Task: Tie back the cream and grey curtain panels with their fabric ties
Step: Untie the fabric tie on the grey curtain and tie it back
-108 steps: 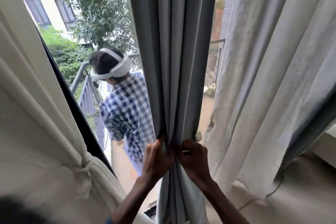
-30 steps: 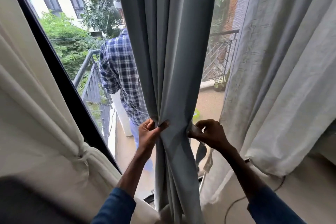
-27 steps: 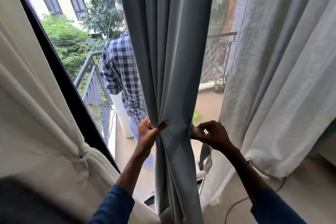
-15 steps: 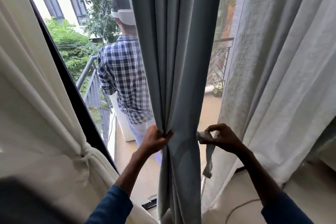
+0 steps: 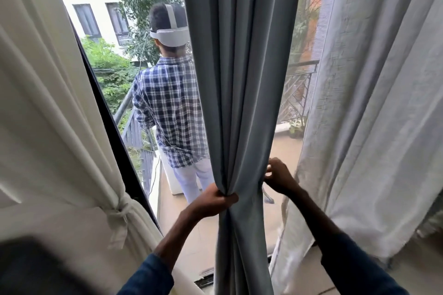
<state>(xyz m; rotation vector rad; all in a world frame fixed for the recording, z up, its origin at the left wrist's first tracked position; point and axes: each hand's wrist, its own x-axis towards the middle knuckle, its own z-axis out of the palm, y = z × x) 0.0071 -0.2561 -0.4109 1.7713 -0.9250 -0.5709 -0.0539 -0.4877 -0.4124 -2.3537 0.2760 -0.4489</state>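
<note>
Left hand [image 5: 213,201] grips grey curtain [image 5: 239,79] | right hand [image 5: 278,176] pinches tie [image 5: 268,195] beside edge

One wide-angle camera, worn on the person's head, looks forward and down through a balcony doorway. The grey curtain panel [image 5: 242,79] hangs close before the lens, centred, running from top edge to bottom edge. Both forearms rise from the bottom edge. The left grip [image 5: 211,201] on that panel and the right grip [image 5: 275,175] at the fabric tie [image 5: 267,195] sit at arm's length, low in frame. The cream curtain panel [image 5: 48,103] crowds the left side, a pale curtain [image 5: 371,103] the right. Straight lines bow towards the edges. Farther off, a person in a checked shirt [image 5: 170,108] stands on the balcony, back to the camera.
</note>
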